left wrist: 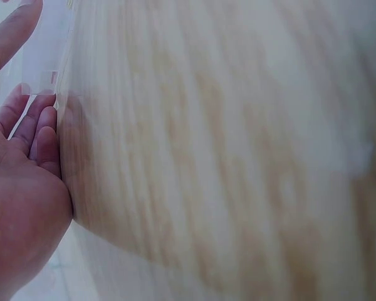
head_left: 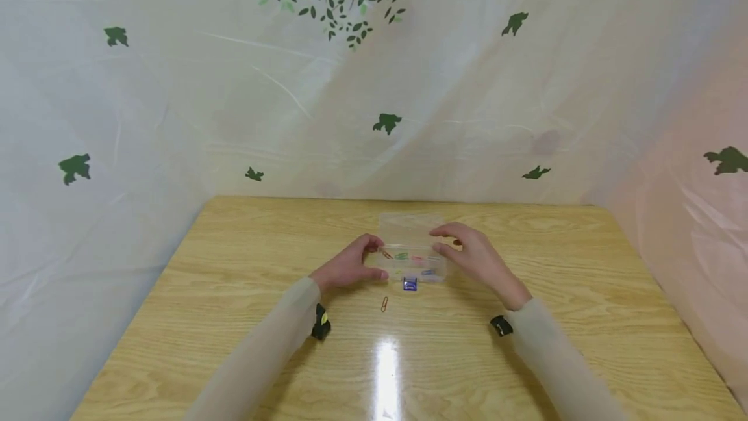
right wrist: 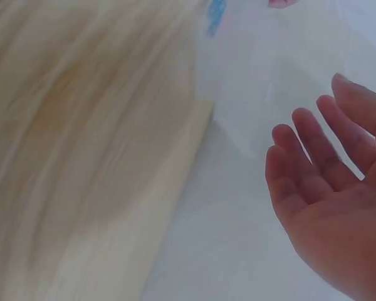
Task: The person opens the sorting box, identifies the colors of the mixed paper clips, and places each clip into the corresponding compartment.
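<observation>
A clear plastic box (head_left: 441,270) stands on the table with its transparent lid (head_left: 406,229) raised at the back. Several coloured paper clips lie inside, among them a green paper clip (head_left: 400,256) and a blue paper clip (head_left: 428,272). My left hand (head_left: 352,265) holds the box's left end, thumb at the front corner and fingers at the back one; the left wrist view shows those fingers (left wrist: 48,147) low against the tabletop. At the right end, my right hand (head_left: 474,258) hovers beside the lid and box with relaxed fingers, nothing between them.
One red paper clip (head_left: 384,304) lies on the wooden table (head_left: 263,232) in front of the box. A blue-purple label or clasp (head_left: 410,284) shows at the box's front. Pale cloth with leaf prints (head_left: 327,115) hangs behind the table.
</observation>
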Motion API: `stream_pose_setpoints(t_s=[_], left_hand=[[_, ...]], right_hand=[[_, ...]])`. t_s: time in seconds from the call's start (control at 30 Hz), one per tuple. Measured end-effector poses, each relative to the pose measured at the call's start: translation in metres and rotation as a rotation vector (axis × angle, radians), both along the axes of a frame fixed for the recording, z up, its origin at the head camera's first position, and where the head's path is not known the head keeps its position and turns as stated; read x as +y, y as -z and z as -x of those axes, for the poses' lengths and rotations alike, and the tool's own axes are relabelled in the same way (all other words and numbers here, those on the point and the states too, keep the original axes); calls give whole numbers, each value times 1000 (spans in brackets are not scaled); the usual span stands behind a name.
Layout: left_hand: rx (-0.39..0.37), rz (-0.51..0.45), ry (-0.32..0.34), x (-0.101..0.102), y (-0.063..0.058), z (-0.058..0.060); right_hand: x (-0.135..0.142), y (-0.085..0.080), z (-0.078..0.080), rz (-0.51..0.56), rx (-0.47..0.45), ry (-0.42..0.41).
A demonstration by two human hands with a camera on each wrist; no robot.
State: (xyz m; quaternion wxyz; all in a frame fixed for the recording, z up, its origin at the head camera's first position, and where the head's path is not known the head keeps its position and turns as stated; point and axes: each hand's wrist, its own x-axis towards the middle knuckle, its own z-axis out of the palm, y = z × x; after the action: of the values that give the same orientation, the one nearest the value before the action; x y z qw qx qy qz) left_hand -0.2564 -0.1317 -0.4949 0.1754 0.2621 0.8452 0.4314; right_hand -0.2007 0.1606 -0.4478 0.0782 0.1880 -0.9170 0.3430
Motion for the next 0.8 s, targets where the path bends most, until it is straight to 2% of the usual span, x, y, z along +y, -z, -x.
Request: stream_pose_setpoints(t_s=[0.2,0.43,0.53,0.8], left_hand=[[-7,-22,-9,1,1,-1],[-14,-24,-21,0,2,-1],[-19,-26,-28,0,3,1],[-5,-26,-9,0,5,4]], right_hand=[[13,4,-5,-27,-43,-5],[20,12,-4,-54,-197,-17],[20,15,-3,-66,-234,-32],[20,18,1,-99,-243,-53]])
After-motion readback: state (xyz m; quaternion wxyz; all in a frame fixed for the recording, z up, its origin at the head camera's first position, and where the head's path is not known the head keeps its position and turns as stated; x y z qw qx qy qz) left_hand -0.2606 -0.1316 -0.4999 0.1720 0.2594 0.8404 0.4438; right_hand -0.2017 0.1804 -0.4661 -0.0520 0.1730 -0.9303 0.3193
